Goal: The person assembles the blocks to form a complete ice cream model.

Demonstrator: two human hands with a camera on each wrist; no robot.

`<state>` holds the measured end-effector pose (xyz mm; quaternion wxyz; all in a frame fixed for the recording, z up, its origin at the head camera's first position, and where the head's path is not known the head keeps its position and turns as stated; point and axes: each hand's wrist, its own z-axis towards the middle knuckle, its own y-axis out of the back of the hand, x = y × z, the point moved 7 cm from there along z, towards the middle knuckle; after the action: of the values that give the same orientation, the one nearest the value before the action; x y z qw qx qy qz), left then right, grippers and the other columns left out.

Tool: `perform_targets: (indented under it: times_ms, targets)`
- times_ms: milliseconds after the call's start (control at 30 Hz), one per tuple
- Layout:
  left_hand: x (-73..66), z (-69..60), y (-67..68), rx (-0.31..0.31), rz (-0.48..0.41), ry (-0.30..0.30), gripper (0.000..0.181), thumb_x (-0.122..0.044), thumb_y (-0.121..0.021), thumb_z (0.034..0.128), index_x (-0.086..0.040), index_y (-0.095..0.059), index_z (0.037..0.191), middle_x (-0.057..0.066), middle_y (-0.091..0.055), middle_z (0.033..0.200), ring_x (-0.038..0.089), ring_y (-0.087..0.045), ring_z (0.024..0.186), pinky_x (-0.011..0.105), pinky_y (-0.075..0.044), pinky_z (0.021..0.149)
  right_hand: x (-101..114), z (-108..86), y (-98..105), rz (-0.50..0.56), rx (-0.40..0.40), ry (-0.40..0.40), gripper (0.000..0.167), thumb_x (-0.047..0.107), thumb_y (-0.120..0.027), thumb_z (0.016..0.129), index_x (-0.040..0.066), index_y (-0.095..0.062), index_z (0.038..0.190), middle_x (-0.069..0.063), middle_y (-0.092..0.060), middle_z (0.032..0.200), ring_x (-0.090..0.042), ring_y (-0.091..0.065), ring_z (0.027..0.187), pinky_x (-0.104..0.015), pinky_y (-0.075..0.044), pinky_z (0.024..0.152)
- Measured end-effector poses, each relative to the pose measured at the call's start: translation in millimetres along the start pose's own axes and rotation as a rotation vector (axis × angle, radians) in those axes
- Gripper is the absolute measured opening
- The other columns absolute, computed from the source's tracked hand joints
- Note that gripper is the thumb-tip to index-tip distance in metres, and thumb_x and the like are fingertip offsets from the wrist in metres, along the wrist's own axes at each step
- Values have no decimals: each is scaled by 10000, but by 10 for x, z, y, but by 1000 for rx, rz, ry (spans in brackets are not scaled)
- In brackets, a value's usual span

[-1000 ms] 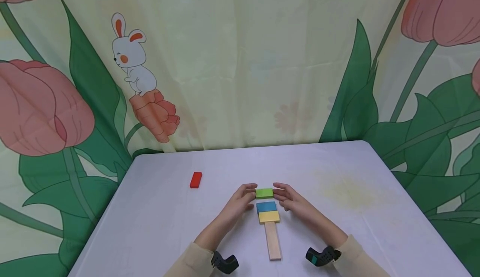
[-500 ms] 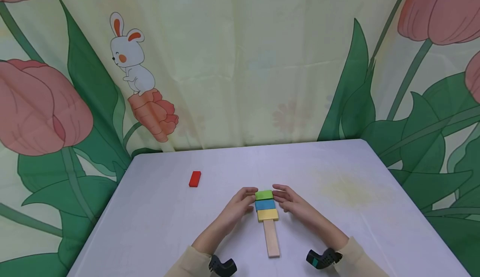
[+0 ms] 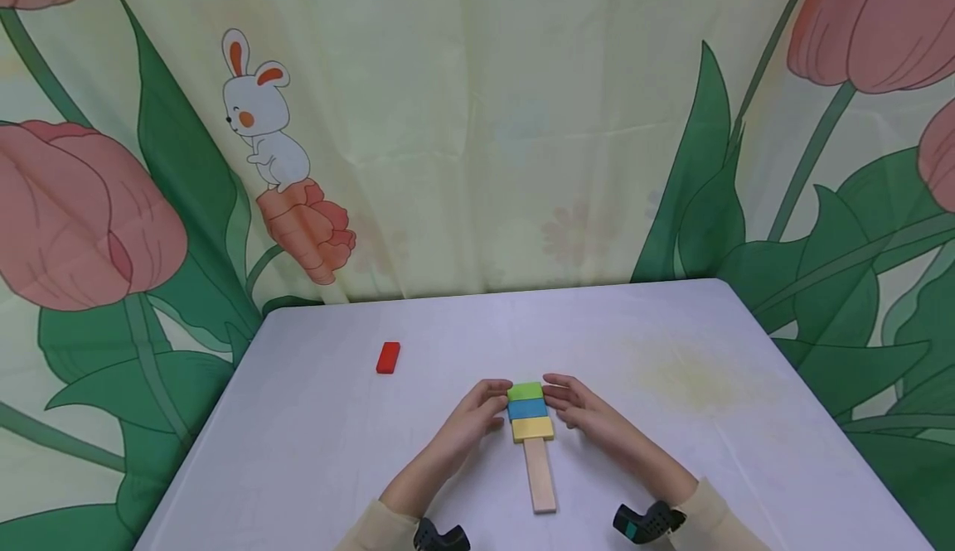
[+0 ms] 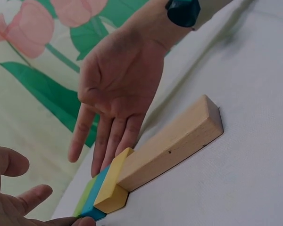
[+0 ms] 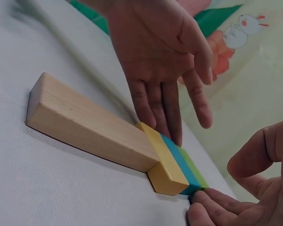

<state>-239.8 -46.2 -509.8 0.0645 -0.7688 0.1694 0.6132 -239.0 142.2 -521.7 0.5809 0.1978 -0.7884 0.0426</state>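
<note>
A row of wooden blocks lies flat on the table: a long natural-wood block (image 3: pixel 540 476), then a yellow block (image 3: pixel 533 428), a blue block (image 3: pixel 527 408) and a green block (image 3: pixel 525 391) at the far end. All are in contact. My left hand (image 3: pixel 472 417) is at the left ends of the green and blue blocks, fingers extended. On the opposite side is my right hand (image 3: pixel 585 410), its fingertips at the blocks' right ends. In the right wrist view, the fingers (image 5: pixel 221 205) touch near the blue block's end. Neither hand curls round a block.
A red block (image 3: pixel 388 358) lies apart, farther back on the left of the white-covered table (image 3: pixel 313 435). Behind the table hangs a curtain (image 3: pixel 477 120) printed with tulips and a rabbit. Each wrist wears a black band device (image 3: pixel 647 523).
The green block has moved toward me between both hands, closing its gap to the blue block. Both hands have come slightly nearer with it. The red block stays put.
</note>
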Motion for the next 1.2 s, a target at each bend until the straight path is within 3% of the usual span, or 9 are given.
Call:
perform_targets:
  times_ms: [433,567,667,767,900,1067,1200]
  targets:
    - [-34,-51,-36,14,-8,-8,451,-284,-488,1080,-35,-493,1456,161,-536,1478,339,-525,1376,543,-425,1151,-33,-9,-8,6,-16,-28,546,145,-503,1029,184,-394,1563,-167,-437,1602,-381,-443,1471,-699,-361,1114]
    - [-27,-51,-31,18,-10,-5,447,-289,-487,1081,-38,-500,1450,160,-545,1472,339,-525,1378,544,-421,1154,-32,-16,-5,-7,-16,-13,542,144,-505,1030,167,-397,1561,-167,-436,1602,-377,-448,1468,-684,-377,1117]
    - [-26,-53,-19,13,-5,0,442,-294,-488,1079,-46,-509,1444,155,-550,1471,347,-518,1386,547,-423,1152,20,-27,-19,-66,-26,44,541,101,-505,1018,106,-400,1549,-206,-439,1587,-400,-455,1457,-637,-415,1118]
    - [-22,-49,7,-7,10,5,430,-297,-492,1076,-58,-524,1433,148,-554,1472,352,-515,1386,547,-434,1142,119,-48,-44,-219,-81,134,547,67,-541,989,76,-433,1525,-214,-471,1561,-411,-470,1443,-589,-438,1120]
    - [-14,-29,73,-39,50,-6,415,-300,-495,1073,-74,-542,1418,143,-558,1467,349,-526,1364,541,-458,1123,265,-84,-115,-490,-135,262,538,120,-659,962,146,-517,1480,-116,-509,1544,-369,-479,1438,-586,-417,1141]
    - [-5,-11,215,-65,112,-27,395,-277,-478,1082,-73,-547,1414,149,-563,1463,350,-547,1337,538,-473,1109,345,-153,-265,-823,-7,468,534,319,-761,934,211,-590,1428,-55,-489,1551,-342,-528,1378,-590,-453,1101]
    - [16,-18,397,-101,167,-26,377,-248,-487,1080,-70,-555,1404,156,-573,1453,344,-564,1306,543,-491,1085,299,-203,-311,-949,92,545,593,491,-777,892,282,-597,1417,-29,-476,1560,-317,-506,1388,-574,-433,1115]
